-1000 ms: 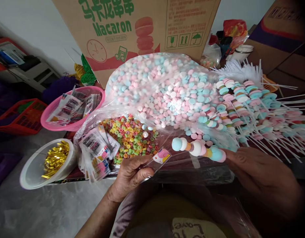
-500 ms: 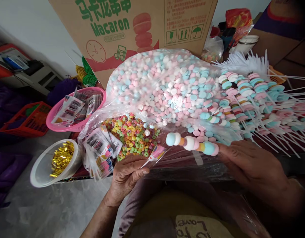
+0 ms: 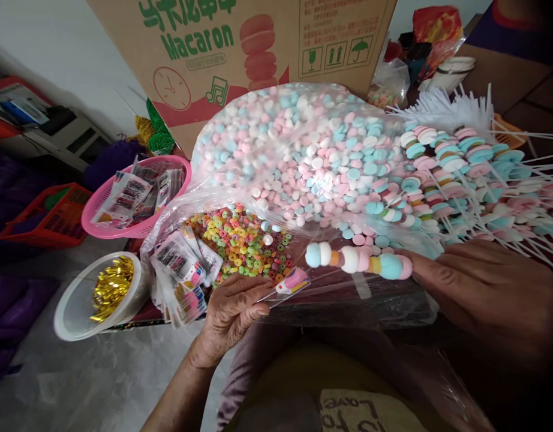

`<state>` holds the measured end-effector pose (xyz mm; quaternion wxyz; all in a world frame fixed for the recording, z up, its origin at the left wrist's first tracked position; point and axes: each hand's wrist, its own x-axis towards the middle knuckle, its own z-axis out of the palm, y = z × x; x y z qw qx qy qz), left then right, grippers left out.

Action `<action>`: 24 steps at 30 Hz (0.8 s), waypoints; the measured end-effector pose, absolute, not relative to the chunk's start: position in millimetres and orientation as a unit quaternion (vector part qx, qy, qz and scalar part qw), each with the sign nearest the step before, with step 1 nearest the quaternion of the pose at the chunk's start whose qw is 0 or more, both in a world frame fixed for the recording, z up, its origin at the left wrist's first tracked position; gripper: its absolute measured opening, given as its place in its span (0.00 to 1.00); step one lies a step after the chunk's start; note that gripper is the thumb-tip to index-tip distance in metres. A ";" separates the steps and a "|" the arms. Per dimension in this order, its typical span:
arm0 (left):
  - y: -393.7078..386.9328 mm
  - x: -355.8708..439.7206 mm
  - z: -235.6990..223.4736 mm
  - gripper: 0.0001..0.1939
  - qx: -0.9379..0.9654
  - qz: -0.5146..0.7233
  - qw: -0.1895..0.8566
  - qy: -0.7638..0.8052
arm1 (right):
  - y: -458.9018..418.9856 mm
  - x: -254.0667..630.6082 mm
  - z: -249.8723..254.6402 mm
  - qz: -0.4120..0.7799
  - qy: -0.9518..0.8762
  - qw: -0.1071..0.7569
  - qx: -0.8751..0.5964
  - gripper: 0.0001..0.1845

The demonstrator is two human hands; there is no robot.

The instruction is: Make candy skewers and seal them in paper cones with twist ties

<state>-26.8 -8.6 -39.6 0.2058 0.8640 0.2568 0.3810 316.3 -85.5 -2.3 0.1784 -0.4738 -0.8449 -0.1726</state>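
My left hand pinches a small clear printed bag between thumb and fingers. The bag's printed end points right, toward a skewer of marshmallows and gummy rings in blue, white, pink, brown and yellow. That skewer lies roughly level, its far tip a short gap from the bag. At its pink end, my right hand grips it; the stick itself is hidden by the fingers. Loose gummy rings lie just beyond my left hand, beside a stack of printed bags.
Behind stands a Macaron carton, with a big clear sack of marshmallows before it. Finished skewers and white sticks pile up at right. To the left are a pink basket and a bowl with gold ties.
The skewer and my right hand shift left, then back right, away from the bag. My left hand turns the bag slightly while keeping its pinch. The whole view has moved a little.
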 end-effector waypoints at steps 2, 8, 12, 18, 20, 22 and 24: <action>-9.5 -24.8 -38.8 0.12 0.861 0.384 0.206 0.262 | -84.4 314.1 -2.1 -0.183 -0.846 0.178 -0.468 0.18; -12.0 -23.4 -47.1 0.13 0.839 0.414 0.202 0.290 | -82.7 303.3 -2.1 -0.212 -0.864 0.161 -0.428 0.15; -10.0 -24.8 -50.7 0.12 0.844 0.400 0.177 0.309 | -82.3 306.1 -1.9 -0.204 -0.879 0.147 -0.405 0.15; -1.6 -18.8 -43.0 0.16 0.899 0.355 0.139 0.217 | -74.9 310.1 -0.9 -0.067 -0.910 0.167 -0.373 0.15; -0.1 -13.1 -40.6 0.23 0.914 0.327 0.141 0.196 | -71.6 308.3 -0.2 0.029 -0.910 0.162 -0.381 0.14; -0.2 -6.1 -38.6 0.26 0.929 0.261 0.175 0.194 | -67.9 305.9 1.4 0.085 -0.908 0.155 -0.381 0.14; -2.0 0.9 -36.7 0.22 0.929 0.183 0.245 0.208 | -64.2 304.0 3.5 0.089 -0.912 0.149 -0.371 0.15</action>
